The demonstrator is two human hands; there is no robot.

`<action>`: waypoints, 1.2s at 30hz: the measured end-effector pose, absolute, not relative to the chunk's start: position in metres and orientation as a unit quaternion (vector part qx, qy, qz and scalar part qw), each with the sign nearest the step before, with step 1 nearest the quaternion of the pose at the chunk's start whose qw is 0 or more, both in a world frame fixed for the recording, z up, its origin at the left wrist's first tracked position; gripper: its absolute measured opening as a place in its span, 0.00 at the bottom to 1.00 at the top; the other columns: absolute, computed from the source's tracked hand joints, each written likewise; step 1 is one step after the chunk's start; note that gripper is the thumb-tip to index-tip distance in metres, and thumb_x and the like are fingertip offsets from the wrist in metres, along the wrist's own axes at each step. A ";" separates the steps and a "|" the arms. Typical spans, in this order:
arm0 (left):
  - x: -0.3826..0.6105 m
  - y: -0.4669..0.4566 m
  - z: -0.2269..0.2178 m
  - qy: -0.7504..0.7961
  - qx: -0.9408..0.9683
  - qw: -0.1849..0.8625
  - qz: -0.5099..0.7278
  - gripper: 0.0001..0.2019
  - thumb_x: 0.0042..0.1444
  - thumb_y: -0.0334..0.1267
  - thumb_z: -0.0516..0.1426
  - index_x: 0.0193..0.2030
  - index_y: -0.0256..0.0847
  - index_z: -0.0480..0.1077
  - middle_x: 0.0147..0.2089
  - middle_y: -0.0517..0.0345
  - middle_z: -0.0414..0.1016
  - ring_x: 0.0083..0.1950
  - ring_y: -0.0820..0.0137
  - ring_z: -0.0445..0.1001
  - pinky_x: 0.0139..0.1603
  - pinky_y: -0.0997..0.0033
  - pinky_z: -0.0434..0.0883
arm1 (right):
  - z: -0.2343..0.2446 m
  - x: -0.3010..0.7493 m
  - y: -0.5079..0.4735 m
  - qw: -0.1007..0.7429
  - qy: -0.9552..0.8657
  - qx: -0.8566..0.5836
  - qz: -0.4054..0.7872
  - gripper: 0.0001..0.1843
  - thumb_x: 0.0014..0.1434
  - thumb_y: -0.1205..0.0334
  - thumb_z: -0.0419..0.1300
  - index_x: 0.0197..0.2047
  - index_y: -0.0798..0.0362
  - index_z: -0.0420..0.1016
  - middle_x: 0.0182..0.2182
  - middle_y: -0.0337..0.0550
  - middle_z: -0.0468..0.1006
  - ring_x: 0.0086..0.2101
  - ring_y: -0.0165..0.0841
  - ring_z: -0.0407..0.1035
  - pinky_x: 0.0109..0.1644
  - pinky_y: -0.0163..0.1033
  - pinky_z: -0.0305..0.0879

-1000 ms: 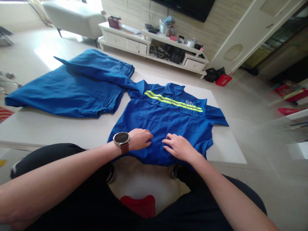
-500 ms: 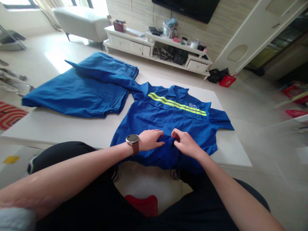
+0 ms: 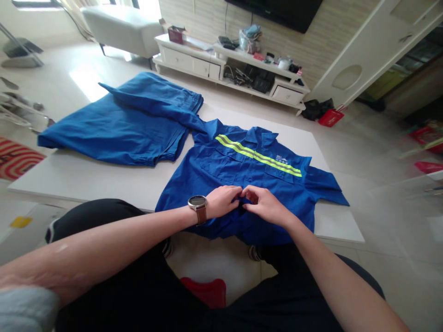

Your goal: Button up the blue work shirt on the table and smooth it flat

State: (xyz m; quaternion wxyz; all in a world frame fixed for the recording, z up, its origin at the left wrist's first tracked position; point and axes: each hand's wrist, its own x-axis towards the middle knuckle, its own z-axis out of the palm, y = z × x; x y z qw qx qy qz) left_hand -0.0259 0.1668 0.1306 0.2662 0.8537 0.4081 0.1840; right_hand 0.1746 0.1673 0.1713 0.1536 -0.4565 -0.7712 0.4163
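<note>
A blue work jacket (image 3: 221,173) with a yellow-green reflective stripe and a chest logo lies front up, its collar facing away from me. My left hand (image 3: 224,201), a watch on its wrist, has its fingers closed on the jacket's front placket. Against it, fingertips nearly touching, my right hand (image 3: 261,203) pinches the same front edge with curled fingers. Any button between the fingertips is too small to make out. Left of the jacket lies a folded pile of blue work clothing (image 3: 114,124), with one jacket sleeve stretched over it.
The garments lie on a white table (image 3: 134,184) in front of my knees. Beyond it stand a white TV cabinet (image 3: 194,64) with clutter, a pale upholstered seat (image 3: 117,30) and a red bag (image 3: 330,117) on the floor. A red stool (image 3: 207,291) shows below me.
My left hand has moved right and met my right hand at the jacket's front. The jacket's front is drawn together slightly, and the camera view has shifted a little.
</note>
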 end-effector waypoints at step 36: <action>-0.032 0.164 0.141 0.420 0.870 0.217 0.141 0.11 0.62 0.37 0.55 0.46 0.46 0.78 0.46 0.57 0.80 0.44 0.67 0.77 0.43 0.72 0.70 | 0.169 0.171 0.174 0.088 -0.809 -0.517 0.267 0.06 0.58 0.67 0.60 0.37 0.51 0.78 0.36 0.41 0.81 0.35 0.32 0.71 0.40 0.35 0.63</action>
